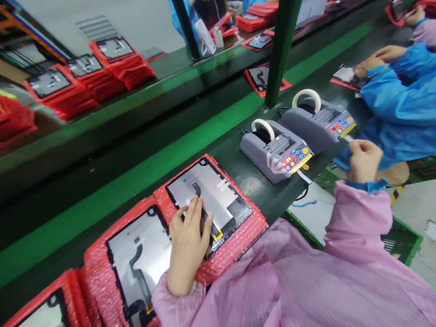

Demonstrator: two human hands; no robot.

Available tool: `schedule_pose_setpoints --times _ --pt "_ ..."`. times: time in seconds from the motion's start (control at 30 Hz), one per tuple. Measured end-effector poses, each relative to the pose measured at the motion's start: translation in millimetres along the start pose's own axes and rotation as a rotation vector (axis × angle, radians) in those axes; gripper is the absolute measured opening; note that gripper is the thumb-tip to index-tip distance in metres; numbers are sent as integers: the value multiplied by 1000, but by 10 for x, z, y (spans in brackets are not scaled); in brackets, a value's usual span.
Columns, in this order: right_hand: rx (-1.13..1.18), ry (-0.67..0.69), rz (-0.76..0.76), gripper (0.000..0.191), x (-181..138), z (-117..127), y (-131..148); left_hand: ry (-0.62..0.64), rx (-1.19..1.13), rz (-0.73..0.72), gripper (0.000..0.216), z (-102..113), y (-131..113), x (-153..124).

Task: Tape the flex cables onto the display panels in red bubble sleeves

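My left hand (188, 243) lies flat with its fingers stretched out on a grey display panel (218, 190), pressing beside its black flex cable. The panel rests on a sheet of red bubble wrap (235, 245). A second panel (143, 259) on red wrap lies just to the left. My right hand (363, 160) is raised near the grey tape dispenser (275, 152), fingers pinched on a small strip of tape near its outlet. Both sleeves are pink.
A second tape dispenser (320, 120) stands behind the first. A green post (281, 50) rises from the bench. Stacks of red-wrapped panels (112, 63) sit on the far shelf. A co-worker's blue sleeve (398, 104) and hands are at the right.
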State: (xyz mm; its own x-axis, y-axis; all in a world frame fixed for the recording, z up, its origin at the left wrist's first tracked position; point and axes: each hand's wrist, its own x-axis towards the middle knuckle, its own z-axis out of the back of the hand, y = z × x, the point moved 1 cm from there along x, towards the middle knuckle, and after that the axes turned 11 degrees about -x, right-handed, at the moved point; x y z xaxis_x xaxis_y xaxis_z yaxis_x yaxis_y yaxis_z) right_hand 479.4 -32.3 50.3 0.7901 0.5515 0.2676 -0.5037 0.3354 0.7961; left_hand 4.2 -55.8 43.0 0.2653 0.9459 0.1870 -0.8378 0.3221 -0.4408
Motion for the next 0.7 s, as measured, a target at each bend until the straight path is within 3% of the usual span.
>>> schedule_pose_setpoints --times 0.13,0.2,0.3,0.33,0.4,0.47,0.53,0.7 --pt "255 -64 -5 23 -630 273 770 16 13 25 51 36 -56 13" --pt "259 285 75 12 -958 174 1229 34 28 26 52 49 -75 27" --pt "177 943 304 17 -1393 -365 1820 25 54 26 53 48 -75 66" --pt "162 1099 371 21 -1512 -615 1962 19 56 29 54 44 -68 80" --pt "119 1266 460 23 -1700 -1130 2142 15 42 38 55 36 -55 103" --pt "39 1327 497 20 -1830 -1558 2203 15 15 43 56 33 -48 115" --pt "-35 1346 513 19 -1916 -1820 2196 11 0 46 56 38 -50 117" --pt "-185 1344 580 15 -2010 -1942 2161 15 -6 53 55 53 -73 117"
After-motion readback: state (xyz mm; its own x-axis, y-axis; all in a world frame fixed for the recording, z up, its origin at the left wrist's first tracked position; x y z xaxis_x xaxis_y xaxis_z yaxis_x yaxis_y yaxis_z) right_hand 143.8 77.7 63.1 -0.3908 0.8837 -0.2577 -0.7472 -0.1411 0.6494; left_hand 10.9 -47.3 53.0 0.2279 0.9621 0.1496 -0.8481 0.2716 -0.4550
